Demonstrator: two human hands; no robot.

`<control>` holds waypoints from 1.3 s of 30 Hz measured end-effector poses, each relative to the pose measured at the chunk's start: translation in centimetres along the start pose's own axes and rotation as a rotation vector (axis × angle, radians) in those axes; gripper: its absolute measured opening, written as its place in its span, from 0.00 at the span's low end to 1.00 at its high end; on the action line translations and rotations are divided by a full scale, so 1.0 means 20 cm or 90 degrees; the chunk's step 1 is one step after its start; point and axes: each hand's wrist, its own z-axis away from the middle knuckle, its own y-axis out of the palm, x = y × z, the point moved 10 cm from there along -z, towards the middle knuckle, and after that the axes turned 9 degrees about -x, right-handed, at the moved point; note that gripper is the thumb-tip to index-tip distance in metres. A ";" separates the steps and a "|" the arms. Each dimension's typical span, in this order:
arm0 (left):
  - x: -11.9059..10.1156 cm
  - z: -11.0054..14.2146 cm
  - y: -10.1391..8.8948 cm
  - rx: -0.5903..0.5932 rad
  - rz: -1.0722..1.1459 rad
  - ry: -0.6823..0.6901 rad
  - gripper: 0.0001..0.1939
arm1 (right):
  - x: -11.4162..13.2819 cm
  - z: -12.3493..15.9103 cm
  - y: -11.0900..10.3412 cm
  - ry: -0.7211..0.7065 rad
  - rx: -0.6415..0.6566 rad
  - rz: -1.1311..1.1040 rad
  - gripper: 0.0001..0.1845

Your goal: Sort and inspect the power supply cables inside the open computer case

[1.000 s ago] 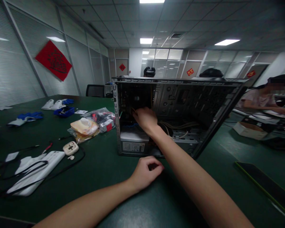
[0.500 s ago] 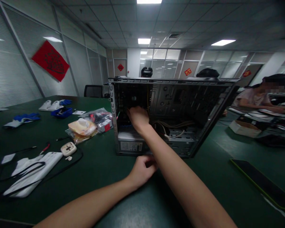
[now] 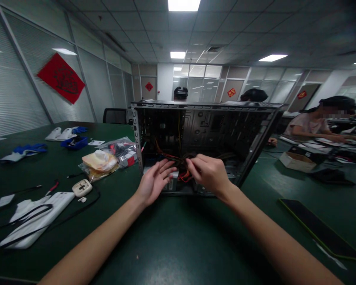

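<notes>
An open computer case [image 3: 206, 104] stands on the green table with its inside facing me. A bundle of dark, orange and yellow cables [image 3: 184, 174] hangs across the lower middle of the case. My right hand [image 3: 210, 172] is closed on the cables, thumb and fingers pinched together. Palm up, my left hand [image 3: 157, 180] rests at the cables' left side with its fingers spread, in front of the metal power supply [image 3: 173, 183]. Whether the left fingertips touch the cables I cannot tell.
Left on the table [image 3: 127, 245] lie a white power strip [image 3: 38, 219], a beige earphone case [image 3: 82, 188], plastic bags [image 3: 101, 160], a blue tray [image 3: 74, 143] and gloves [image 3: 25, 152]. To the right are a dark mat [image 3: 317, 225], a cardboard box [image 3: 298, 161] and a seated person [image 3: 307, 122].
My right hand has come out from deep in the upper left of the case and now grips cables at its front. My left hand has risen from the bottom edge and opened.
</notes>
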 end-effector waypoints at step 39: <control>0.27 0.27 0.14 0.205 -0.591 0.406 0.10 | 0.05 0.69 0.32 0.374 0.156 -0.719 0.22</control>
